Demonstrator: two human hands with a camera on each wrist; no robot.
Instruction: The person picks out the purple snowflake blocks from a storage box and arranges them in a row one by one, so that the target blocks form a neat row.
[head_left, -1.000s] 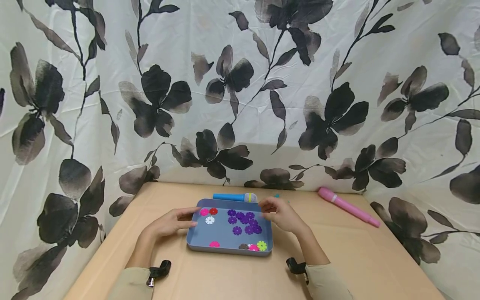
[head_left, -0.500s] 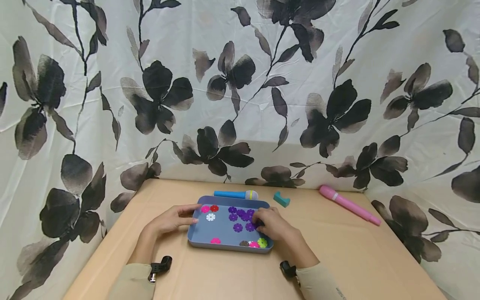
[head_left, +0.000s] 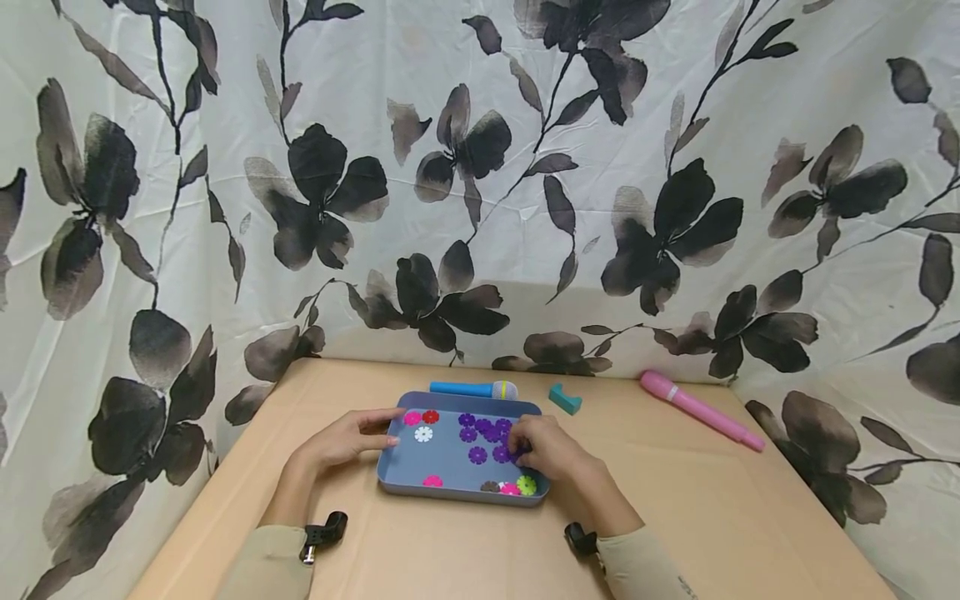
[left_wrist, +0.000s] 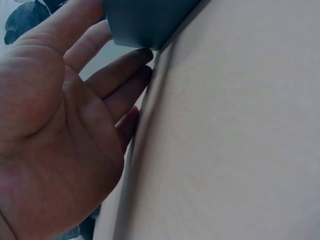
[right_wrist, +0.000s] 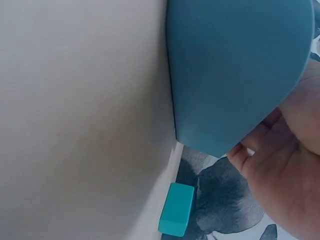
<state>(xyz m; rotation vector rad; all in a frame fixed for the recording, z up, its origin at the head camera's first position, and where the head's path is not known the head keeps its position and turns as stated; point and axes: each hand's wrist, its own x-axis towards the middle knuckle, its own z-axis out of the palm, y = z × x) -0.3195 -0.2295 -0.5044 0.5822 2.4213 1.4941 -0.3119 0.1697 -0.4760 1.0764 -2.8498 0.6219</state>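
A shallow grey-blue tray (head_left: 442, 497) lies on the table with small flower-shaped discs in it. Purple flower discs (head_left: 477, 455) cluster toward its right side. My right hand (head_left: 551, 450) reaches over the right rim, fingers bent down at the purple cluster; I cannot tell whether they pinch a disc. In the right wrist view the tray wall (right_wrist: 235, 65) covers those fingertips. At the left side, my left hand (head_left: 337, 439) touches the tray with extended thumb and index finger. Its other fingers stretch out beside the tray's wall (left_wrist: 145, 25) in the left wrist view.
Pink (head_left: 412, 418), red (head_left: 431, 417) and white discs (head_left: 423, 434) lie upper left in the tray; a lime disc (head_left: 527, 485) sits lower right. Behind it are a blue toy microphone (head_left: 465, 389) and a teal block (head_left: 565, 399). A pink microphone (head_left: 701, 411) lies right.
My right hand has moved from the tray's upper right rim down and left into the purple discs, uncovering the teal block. Over the last half second it holds nearly still. The left hand stays put.
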